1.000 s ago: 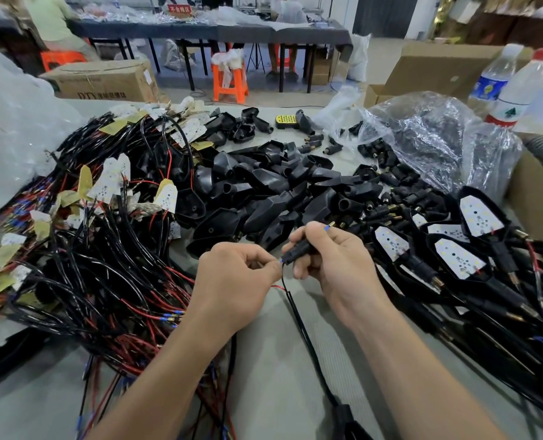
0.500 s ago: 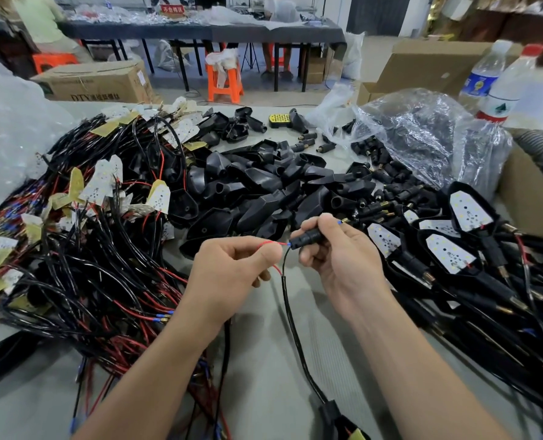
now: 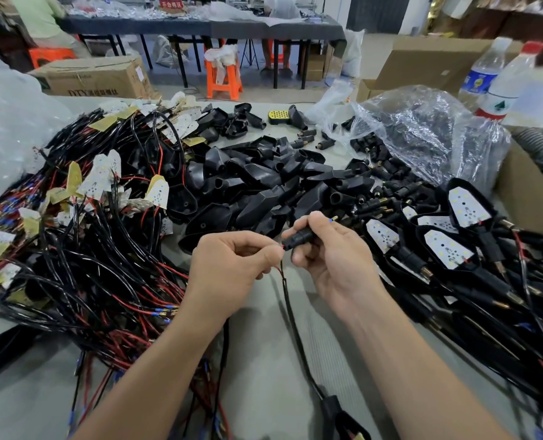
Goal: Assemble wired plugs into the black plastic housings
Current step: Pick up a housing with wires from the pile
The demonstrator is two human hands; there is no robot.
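Head view: we look down on a grey table (image 3: 264, 392) crowded with parts. Across its left side sprawls a tangle of black and red wires (image 3: 89, 265), with small white and yellow boards tied in among them. Behind our hands lies a heap of black plastic housings (image 3: 257, 192), loose and lying every way. A crumpled clear bag (image 3: 422, 128) sits at the far right of the table with more black pieces inside it. Near it, on the right, we see housings fitted with white boards (image 3: 467, 211) and trailing leads.

Both our forearms reach in from the bottom edge and meet over the bare middle of the table. Our left hand (image 3: 232, 268) shows its back to the camera, knuckles up, fingers curled in, and its thumb and forefinger pinch the end of a thin red wire (image 3: 278, 273). Our right hand (image 3: 330, 255) is turned palm inward, fingers bent, and grips a small black plug (image 3: 298, 238) between thumb and forefinger. The plug's open end faces the left fingertips, almost touching them. A black cable (image 3: 295, 328) hangs from between the two hands and runs down towards us.
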